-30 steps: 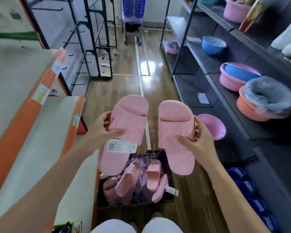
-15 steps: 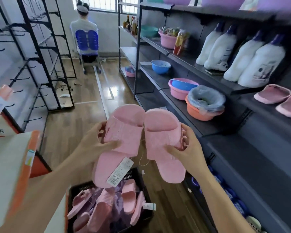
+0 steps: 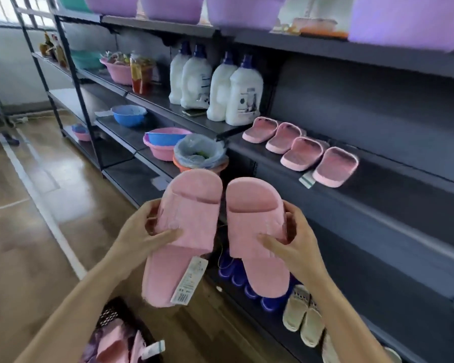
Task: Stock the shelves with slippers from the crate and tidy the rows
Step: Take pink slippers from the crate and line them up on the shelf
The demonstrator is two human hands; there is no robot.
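Pair of pink slippers is hanging mid-air in front of the shelves. L slipper is carrying a tag off its inner edge, and R slipper is sitting just beside it, toes nearly touching. Both are lying w/ long axes approx parallel, toes pointing up and away from the person, heels dropping toward the body, uppers facing the camera.

L hand is gripping L slipper round the strap, thumb across the top and fingers curling under the outer edge. R hand is gripping R slipper the same way, mirrored.

The row of four pink slippers is sitting on the shelf, up and to the right of both hands, w/ bare shelf running on past its right end. R hand is nearer that gap, so prob. R slipper is going down first, w/ a slight turn to match the row's slant.

The crate is sitting low left by the L forearm, w/ more pink slippers in it.
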